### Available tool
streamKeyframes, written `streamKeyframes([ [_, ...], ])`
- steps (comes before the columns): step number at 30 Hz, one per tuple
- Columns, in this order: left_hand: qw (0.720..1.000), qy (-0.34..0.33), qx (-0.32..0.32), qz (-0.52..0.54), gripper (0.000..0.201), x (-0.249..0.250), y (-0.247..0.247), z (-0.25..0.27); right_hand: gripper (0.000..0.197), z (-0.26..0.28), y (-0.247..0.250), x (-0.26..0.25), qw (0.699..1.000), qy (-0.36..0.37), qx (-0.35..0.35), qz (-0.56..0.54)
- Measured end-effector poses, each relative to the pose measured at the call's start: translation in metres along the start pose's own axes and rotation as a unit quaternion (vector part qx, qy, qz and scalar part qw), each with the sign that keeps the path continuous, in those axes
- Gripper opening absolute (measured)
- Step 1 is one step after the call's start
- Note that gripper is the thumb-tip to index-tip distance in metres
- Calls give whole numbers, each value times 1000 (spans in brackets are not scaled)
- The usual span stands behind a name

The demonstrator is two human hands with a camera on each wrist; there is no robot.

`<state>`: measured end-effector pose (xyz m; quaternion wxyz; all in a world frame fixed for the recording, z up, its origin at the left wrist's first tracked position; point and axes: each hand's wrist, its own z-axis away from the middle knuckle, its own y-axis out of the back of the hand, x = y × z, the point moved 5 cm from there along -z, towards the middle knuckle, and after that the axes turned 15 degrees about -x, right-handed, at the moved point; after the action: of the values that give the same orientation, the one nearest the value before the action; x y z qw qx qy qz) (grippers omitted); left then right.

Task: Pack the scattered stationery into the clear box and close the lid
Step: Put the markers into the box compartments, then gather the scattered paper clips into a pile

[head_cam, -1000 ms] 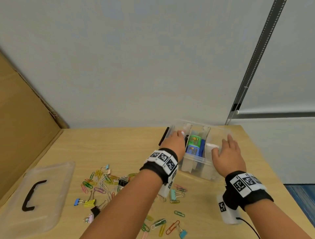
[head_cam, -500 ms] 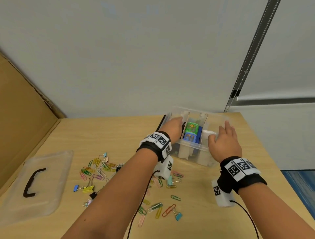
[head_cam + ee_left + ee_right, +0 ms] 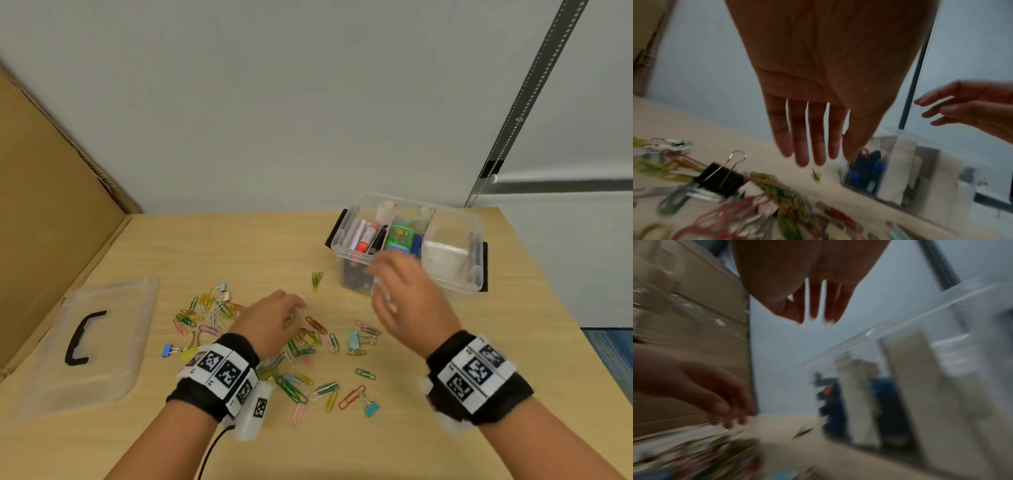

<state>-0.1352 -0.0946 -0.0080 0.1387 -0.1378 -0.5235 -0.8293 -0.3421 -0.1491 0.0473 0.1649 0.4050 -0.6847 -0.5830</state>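
The clear box point(image 3: 459, 281) stands open at the table's far right, with markers point(image 3: 368, 240), a green item point(image 3: 399, 236) and a white item point(image 3: 445, 255) in its compartments. Its clear lid point(image 3: 113, 359) with a black handle point(image 3: 82, 339) lies at the left. Several coloured paper clips point(image 3: 298, 390) and binder clips point(image 3: 354, 339) are scattered in the middle. My left hand point(image 3: 291, 310) hovers over the clip pile with straight fingers point(image 3: 812, 160) and holds nothing. My right hand point(image 3: 387, 274) is blurred in front of the box, its fingers point(image 3: 816, 318) spread and empty.
A cardboard sheet point(image 3: 51, 205) leans along the table's left side. A black binder clip point(image 3: 719, 178) lies in the pile under my left hand. A pair of green clips point(image 3: 317, 279) lies apart, near the box. The wall runs right behind the box.
Both hands have come off the box and drawn back toward me. The left hand has dropped over the clip pile; the right hand is swinging left, in front of the box.
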Motion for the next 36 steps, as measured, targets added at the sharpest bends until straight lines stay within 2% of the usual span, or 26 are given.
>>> streamKeyframes([
  [2,998,26,-58,-24,36,-2,-17,-5,20,5,-33,-12,992,14,-123,-31],
  [4,996,40,-69,-51,34,1,-25,-8,26,10,-68,-4,968,-29,-246,-41],
  [5,995,44,-65,-62,32,3,-27,-10,31,13,-80,0,956,-50,-287,-39],
  [7,994,52,-56,-76,32,8,-30,-12,40,18,-93,5,942,-74,-327,-38],
  [11,991,63,-51,-110,35,18,-35,-16,43,23,-104,4,938,-76,-339,-12],
  [16,990,78,-38,-109,35,21,-37,-20,41,18,-108,0,949,-70,-307,-6],
  [20,990,82,-39,-109,33,20,-39,-23,29,16,-96,4,956,-111,-255,-90],
  [24,995,58,-28,-79,32,18,-39,-22,34,17,-93,12,928,-160,-235,-240],
  [27,999,28,2,43,27,9,-35,-20,40,20,-89,21,903,-188,-214,-323],
  [29,991,7,22,135,22,5,-29,-15,30,23,-87,28,881,-201,-200,-379],
  [31,979,-22,35,201,20,3,-22,-9,21,27,-85,30,872,-206,-197,-398],
  [34,951,-50,36,304,15,-5,-18,2,17,33,-78,20,871,-192,-239,-385],
  [36,922,-47,28,384,14,-16,-20,6,14,40,-76,11,870,-182,-311,-337],
])
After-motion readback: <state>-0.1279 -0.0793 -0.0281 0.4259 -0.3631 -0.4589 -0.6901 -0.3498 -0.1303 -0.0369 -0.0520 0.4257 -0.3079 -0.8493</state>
